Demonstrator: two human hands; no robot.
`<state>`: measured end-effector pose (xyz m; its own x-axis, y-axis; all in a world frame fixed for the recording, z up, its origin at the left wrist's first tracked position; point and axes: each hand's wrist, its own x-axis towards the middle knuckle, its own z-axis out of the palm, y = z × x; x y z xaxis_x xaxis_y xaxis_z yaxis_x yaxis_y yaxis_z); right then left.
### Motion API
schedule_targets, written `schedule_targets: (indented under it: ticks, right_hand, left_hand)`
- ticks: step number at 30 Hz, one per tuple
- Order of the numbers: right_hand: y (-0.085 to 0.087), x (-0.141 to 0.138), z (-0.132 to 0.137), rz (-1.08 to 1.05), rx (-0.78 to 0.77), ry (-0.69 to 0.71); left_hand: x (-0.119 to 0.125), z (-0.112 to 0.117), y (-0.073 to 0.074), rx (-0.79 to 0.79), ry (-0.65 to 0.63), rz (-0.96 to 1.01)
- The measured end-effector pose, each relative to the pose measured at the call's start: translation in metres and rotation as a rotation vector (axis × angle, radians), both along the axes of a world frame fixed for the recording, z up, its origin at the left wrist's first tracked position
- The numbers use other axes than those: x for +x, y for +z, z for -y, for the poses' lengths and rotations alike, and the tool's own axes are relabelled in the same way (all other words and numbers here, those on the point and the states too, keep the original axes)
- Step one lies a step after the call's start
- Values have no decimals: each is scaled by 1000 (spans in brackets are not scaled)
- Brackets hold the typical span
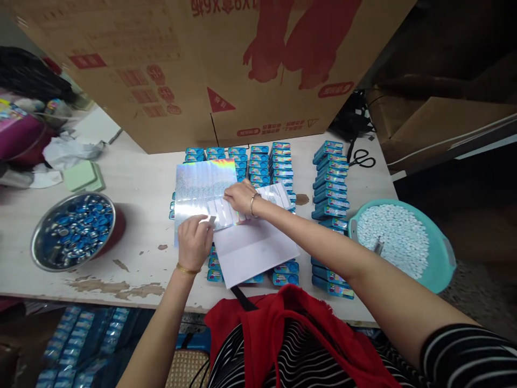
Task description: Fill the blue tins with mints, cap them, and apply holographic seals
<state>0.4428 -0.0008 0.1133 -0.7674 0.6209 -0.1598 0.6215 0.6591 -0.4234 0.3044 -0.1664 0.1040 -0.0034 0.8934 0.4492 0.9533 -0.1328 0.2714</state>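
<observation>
My left hand [194, 242] is closed in a pinch, with a small silvery sticker [212, 219] at the fingertips. Beside it, my right hand [241, 197] bends its fingers down onto a sticker sheet [222, 214] with white strips and seems to grip it; its fingertips are partly hidden. Under both hands spreads a shiny holographic sheet [196, 180], and nearer my body a plain white sheet [254, 250] lies at an angle. These sheets cover part of several rows of small blue tins [259, 164].
A large cardboard box [194, 81] stands at the back. At left is a metal bowl [36, 245] of blue-and-silver pieces; at right, a teal basin [446, 258] of white pellets. Another row of blue tins [330, 186] and black scissors [362, 158] lie to the right.
</observation>
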Motion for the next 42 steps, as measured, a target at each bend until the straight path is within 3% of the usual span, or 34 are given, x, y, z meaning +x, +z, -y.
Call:
schedule_targets:
  ticks: [4, 6, 8, 10, 13, 18, 21, 23, 26, 30, 32, 35, 39, 42]
  right_hand:
    - [-8, 0, 2, -184, 113, -85]
    - [-10, 14, 22, -412, 11, -156]
    - [-12, 39, 54, -636, -198, -266]
    - [-16, 70, 91, -789, -442, -398]
    - [-23, 121, 142, -852, -723, -574]
    - [-39, 189, 189, -877, -780, -844]
    - [-52, 214, 202, -893, -793, -1083]
    - [-58, 222, 206, -866, -907, -1188]
    - [-64, 226, 209, -840, -1037, -1117]
    - [-76, 228, 205, -873, -789, -1002]
    - [-85, 230, 202, -843, -630, -997]
    - [-99, 235, 197, -735, -468, -984]
    - [-111, 238, 193, -619, -364, -954]
    - [-117, 238, 193, -571, -329, -935]
  left_hand:
    - [14, 25, 22, 46, 161, 299]
    - [26, 34, 28, 22, 292, 614]
    - [41, 39, 29, -54, 378, 938]
    - [61, 41, 25, -138, 410, 1176]
    - [99, 46, 11, -272, 377, 1379]
    - [162, 60, -25, -575, 285, 1504]
    - [183, 65, -37, -639, 271, 1506]
    - [189, 64, -39, -621, 260, 1499]
    - [195, 59, -38, -601, 260, 1479]
    - [202, 50, -49, -658, 223, 1379]
    - [205, 45, -57, -681, 188, 1247]
    - [210, 39, -67, -648, 162, 870]
    - [217, 33, -69, -594, 143, 356]
    - [221, 32, -70, -595, 136, 206]
